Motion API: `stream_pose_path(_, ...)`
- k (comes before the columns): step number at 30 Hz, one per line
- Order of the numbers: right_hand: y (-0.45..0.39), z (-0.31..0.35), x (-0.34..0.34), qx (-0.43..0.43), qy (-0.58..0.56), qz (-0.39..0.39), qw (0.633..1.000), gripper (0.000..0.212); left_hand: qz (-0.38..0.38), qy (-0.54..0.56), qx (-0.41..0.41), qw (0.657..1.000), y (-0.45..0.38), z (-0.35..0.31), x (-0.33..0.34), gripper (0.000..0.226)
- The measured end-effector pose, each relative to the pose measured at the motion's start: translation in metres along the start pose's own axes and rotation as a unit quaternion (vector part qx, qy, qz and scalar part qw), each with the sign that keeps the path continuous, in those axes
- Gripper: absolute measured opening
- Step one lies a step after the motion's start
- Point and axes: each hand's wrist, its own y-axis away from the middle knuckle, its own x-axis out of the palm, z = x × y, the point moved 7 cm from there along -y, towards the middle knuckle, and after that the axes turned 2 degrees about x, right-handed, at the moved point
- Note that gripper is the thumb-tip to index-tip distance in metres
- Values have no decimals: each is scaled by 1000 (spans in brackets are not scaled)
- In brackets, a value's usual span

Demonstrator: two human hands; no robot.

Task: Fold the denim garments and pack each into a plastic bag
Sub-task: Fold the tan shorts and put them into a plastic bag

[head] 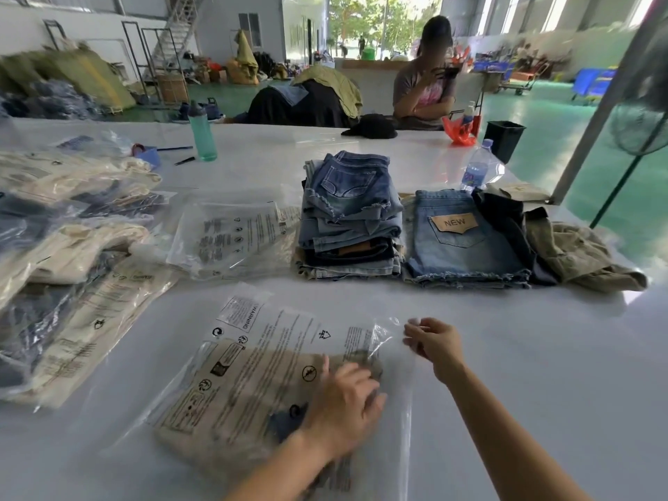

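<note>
A: Where is the garment?
B: A folded beige garment [231, 403] lies inside a clear plastic bag [289, 334] on the white table [542, 356], close to the near edge.
A: And the hands?
B: The left hand [343, 403] lies flat on the bag over the garment, fingers fairly straight, gripping nothing. The right hand [433, 341] has its fingers curled, pinching the bag's open edge at the right.
A: What else is there?
B: A stack of folded denim shorts [350, 215] farther back, another pair with a NEW patch [462, 240] just beside it, and packed bags [72, 269] at the left
</note>
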Motion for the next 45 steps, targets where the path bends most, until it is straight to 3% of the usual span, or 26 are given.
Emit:
stream_pose_path(5,16,25,9,-65,13,45,997,4,-31,69,-71,995,-99,21,-20,36)
stream_pose_path(13,36,45,1,-118,28,45,992,1,47,235,-96,966,-138,11,-15,7)
stream_pose_path(18,39,50,5,-135,67,12,988,16,15,217,-109,970,-133,14,-19,17)
stream_pose_path(23,46,51,10,-147,105,0,984,15,-9,200,-120,972,-130,16,-24,28)
stream_pose_path(30,86,13,0,-92,148,21,984,15,-95,296,-135,941,-139,27,-52,16)
stream_pose_path(34,125,-27,-13,-57,189,43,979,22,-158,295,-154,930,-143,44,-74,15)
stream_pose_path(41,185,-73,-47,17,230,57,971,12,-222,283,-209,909,-146,57,-94,17)
stream_pose_path(45,196,-70,-50,19,283,55,957,12,-218,267,-224,912,-144,46,-89,16)
